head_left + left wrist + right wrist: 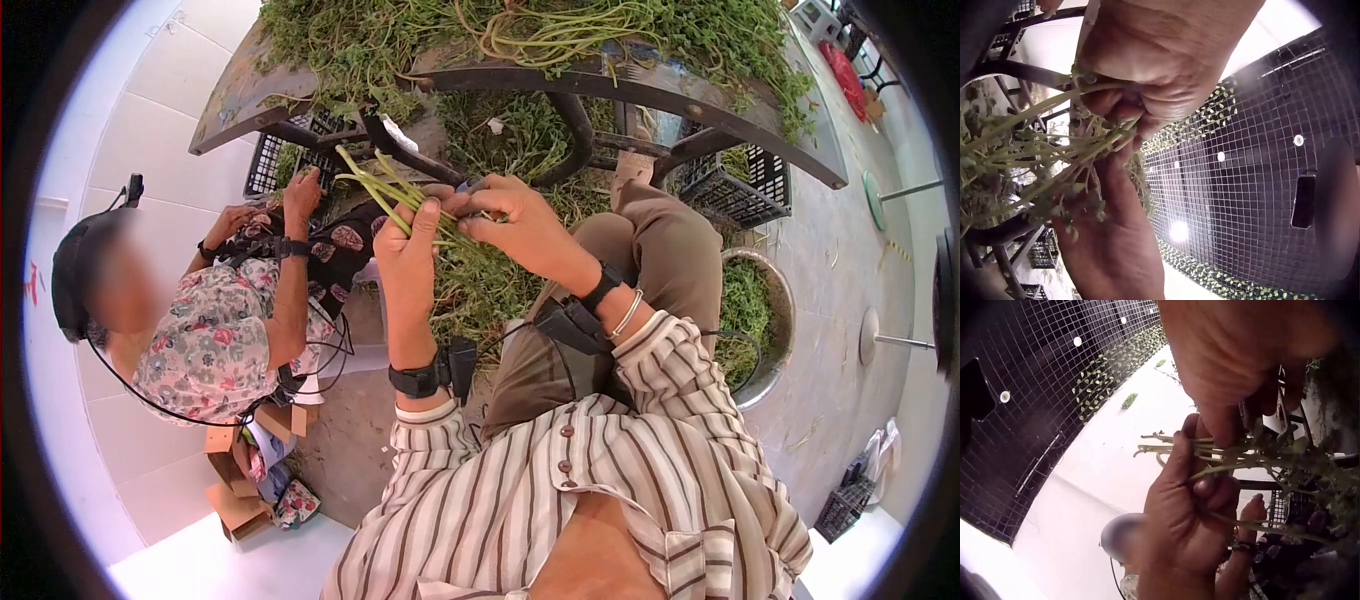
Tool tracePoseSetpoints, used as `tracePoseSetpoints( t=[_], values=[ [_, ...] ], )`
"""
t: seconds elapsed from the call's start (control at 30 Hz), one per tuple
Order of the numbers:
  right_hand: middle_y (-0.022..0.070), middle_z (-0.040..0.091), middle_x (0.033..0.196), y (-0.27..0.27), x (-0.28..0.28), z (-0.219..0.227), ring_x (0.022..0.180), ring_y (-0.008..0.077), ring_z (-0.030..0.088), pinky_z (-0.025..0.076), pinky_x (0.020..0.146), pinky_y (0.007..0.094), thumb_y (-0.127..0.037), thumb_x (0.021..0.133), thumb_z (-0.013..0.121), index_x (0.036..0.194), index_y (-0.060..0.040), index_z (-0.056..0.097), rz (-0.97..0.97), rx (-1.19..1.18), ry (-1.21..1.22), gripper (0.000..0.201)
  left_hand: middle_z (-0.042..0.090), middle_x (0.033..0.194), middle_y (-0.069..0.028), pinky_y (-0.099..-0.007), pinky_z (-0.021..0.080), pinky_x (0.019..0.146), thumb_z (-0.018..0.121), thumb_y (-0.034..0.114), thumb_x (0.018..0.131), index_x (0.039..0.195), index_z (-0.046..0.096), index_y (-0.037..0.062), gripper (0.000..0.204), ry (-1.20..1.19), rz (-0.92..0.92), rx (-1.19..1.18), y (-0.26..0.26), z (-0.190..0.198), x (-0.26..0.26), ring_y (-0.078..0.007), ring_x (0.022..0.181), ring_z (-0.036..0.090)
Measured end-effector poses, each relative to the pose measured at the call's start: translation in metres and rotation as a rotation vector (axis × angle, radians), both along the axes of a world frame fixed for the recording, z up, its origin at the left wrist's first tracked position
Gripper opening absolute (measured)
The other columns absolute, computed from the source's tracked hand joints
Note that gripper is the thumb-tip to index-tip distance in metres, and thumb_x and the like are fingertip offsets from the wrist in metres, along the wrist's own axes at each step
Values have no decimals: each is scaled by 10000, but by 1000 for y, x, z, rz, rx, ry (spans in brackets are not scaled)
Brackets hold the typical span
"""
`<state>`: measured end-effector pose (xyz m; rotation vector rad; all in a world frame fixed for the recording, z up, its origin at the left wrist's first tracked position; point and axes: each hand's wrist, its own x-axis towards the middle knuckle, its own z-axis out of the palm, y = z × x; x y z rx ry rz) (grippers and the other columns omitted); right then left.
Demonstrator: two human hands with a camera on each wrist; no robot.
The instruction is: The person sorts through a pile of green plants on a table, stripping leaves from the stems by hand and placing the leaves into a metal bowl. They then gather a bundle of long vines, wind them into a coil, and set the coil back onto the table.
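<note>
A small bunch of green leafy stems is gripped in my left hand, thumb laid over the stalks, in front of my knees. Its bare cut ends point up and left in the head view. My right hand pinches the same bunch with curled fingers, close beside the left. In the right wrist view the stalks stick out past the left thumb, and leafy tops spread to the right. The left wrist view shows leaves hanging between both hands; the right fingertips are partly hidden.
Ahead stands a dark-edged table heaped with greens. More greens lie on the floor below. A metal basin of greens is at my right, with black crates under the table. Another person sits at left near cardboard boxes.
</note>
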<state>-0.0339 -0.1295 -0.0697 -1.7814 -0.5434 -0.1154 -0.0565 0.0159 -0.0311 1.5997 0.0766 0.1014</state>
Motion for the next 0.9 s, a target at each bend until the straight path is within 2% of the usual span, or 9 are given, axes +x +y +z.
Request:
tracePoseSetpoints(
  t=[0.1,0.17,0.2,0.27,0.4,0.47,0.6,0.83,0.9],
  values=[
    [108,515,757,-3,1,2,830,264,476,375,730,361,-162,771,598,869,-26,587,-19,-12,92,169,636,769,-1,-137,240,450,531,221,892,931,620,41,205,14,14,-6,-2,2,-1,18,513,324],
    [109,523,753,-5,1,3,802,253,483,376,698,360,-165,785,587,836,-11,562,-67,-10,105,164,526,639,65,-144,235,449,535,224,891,911,627,49,199,33,-6,58,3,2,-1,12,518,326],
    [110,531,749,-5,0,5,775,241,491,377,667,360,-168,799,577,803,3,536,-115,-9,119,176,526,639,65,-144,235,449,535,224,891,911,627,49,199,34,-6,58,4,-1,-1,12,518,326],
    [107,524,720,-6,-1,10,711,221,493,380,624,352,-172,818,558,786,7,523,-68,45,192,185,421,607,85,-152,231,446,535,237,893,890,628,53,206,25,30,48,6,-10,2,5,511,327],
    [78,472,610,-7,-2,3,535,151,462,382,512,316,-180,868,503,744,7,494,41,75,330,224,445,641,66,-157,230,441,533,251,894,848,609,56,215,-93,67,-12,4,-15,8,-2,503,326],
    [54,459,593,-8,-7,0,525,130,454,382,503,297,-176,873,495,732,-3,490,92,152,373,223,450,654,52,-159,231,437,531,261,895,804,580,59,227,-120,199,-59,13,-24,13,-8,497,327],
    [2,461,594,-11,-20,12,528,79,443,375,496,247,-169,880,488,709,-20,485,214,298,522,226,435,638,50,-170,222,430,534,270,893,784,561,66,233,-83,193,-62,12,-26,16,-11,493,324],
    [-9,481,654,-25,-32,18,595,63,465,394,549,219,-156,887,483,731,-18,501,321,223,544,209,417,613,49,-189,227,425,542,281,888,766,555,54,258,-113,195,1,-1,-31,21,-18,485,327],
    [-6,477,648,-27,-33,17,563,66,475,397,524,223,-160,888,485,736,-15,499,322,187,450,211,414,605,49,-185,231,425,543,282,887,767,561,54,258,-120,179,0,-2,-33,21,-18,486,331]
  ],
)
